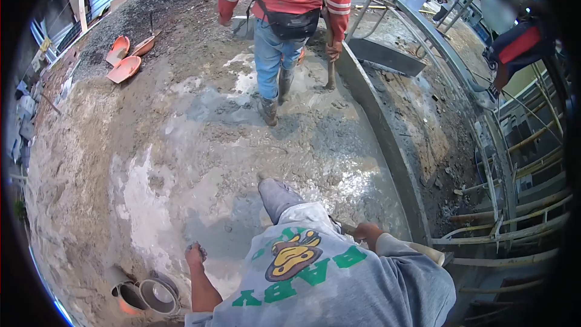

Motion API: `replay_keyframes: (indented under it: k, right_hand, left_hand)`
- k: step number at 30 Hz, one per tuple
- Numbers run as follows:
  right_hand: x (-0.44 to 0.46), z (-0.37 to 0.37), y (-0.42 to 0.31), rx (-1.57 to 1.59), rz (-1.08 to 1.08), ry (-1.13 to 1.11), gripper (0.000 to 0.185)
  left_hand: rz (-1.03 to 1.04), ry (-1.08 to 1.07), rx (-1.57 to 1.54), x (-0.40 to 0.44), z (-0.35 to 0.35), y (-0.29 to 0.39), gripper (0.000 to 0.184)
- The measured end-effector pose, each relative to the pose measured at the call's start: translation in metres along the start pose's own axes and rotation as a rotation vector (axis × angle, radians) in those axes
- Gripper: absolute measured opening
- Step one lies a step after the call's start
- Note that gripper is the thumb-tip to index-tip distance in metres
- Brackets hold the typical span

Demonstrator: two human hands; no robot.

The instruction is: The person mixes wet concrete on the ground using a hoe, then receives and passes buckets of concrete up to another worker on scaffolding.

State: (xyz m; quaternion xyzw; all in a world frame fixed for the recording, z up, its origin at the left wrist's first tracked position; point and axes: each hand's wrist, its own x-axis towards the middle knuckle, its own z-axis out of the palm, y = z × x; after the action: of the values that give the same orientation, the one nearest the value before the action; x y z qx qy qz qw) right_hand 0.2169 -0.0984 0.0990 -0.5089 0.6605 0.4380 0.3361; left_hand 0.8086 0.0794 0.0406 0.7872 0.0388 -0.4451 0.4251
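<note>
Right hand point(366, 233) is clamping a tool handle point(347, 228), left hand point(195, 254) closure indeterminable; wet concrete point(345, 151) is lying spread, apparently partly levelled, rough areas remaining.

left hand point(195, 254): forearm extended forward, out sideways | right hand point(367, 232): curled, elbow bent, forearm angled inward

An outdoor building site in daylight: wet concrete point(290, 151) lies spread beside a low edging wall point(388, 136), with a gravel heap point(136, 15), orange pans point(124, 69), buckets point(129, 297) and a framework of poles point(508, 261) around it.
</note>
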Motion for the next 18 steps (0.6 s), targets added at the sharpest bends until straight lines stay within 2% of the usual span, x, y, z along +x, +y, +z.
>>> replay_keyframes:
  k: [2, 3, 6, 8, 12, 13, 15, 18]
  right_hand:
    - [0.007, -0.034, -0.028, -0.047, 0.026, -0.02, 0.038]
    - [0.034, -0.037, -0.022, -0.205, -0.24, 0.142, 0.034]
    - [0.014, -0.105, -0.085, -0.146, -0.021, 0.101, 0.031]
    - [0.042, -0.138, -0.115, -0.366, -0.047, 0.036, 0.032]
    - [0.059, -0.213, -0.19, -0.58, -0.157, 0.206, 0.039]
    - [0.06, -0.235, -0.214, -0.587, -0.142, 0.19, 0.042]
    - [0.077, -0.274, -0.258, -0.663, -0.236, 0.264, 0.042]
    - [0.094, -0.337, -0.326, -0.771, -0.277, 0.268, 0.043]
  left_hand:
    - [0.054, 0.042, 0.014, -0.011, 0.006, 0.012, 0.022]
    - [0.087, 0.066, -0.006, -0.023, 0.009, 0.016, 0.019]
    - [0.054, 0.107, -0.101, -0.04, 0.019, -0.001, 0.023]
    - [-0.065, 0.169, -0.139, -0.053, 0.019, -0.038, 0.025]
    - [-0.348, 0.367, -0.221, -0.078, 0.023, -0.135, 0.024]
    - [-0.417, 0.419, -0.214, -0.087, 0.025, -0.157, 0.022]
    - [-0.621, 0.546, -0.376, -0.116, 0.039, -0.14, 0.021]
    - [-0.671, 0.518, -0.608, -0.129, 0.066, -0.14, 0.021]
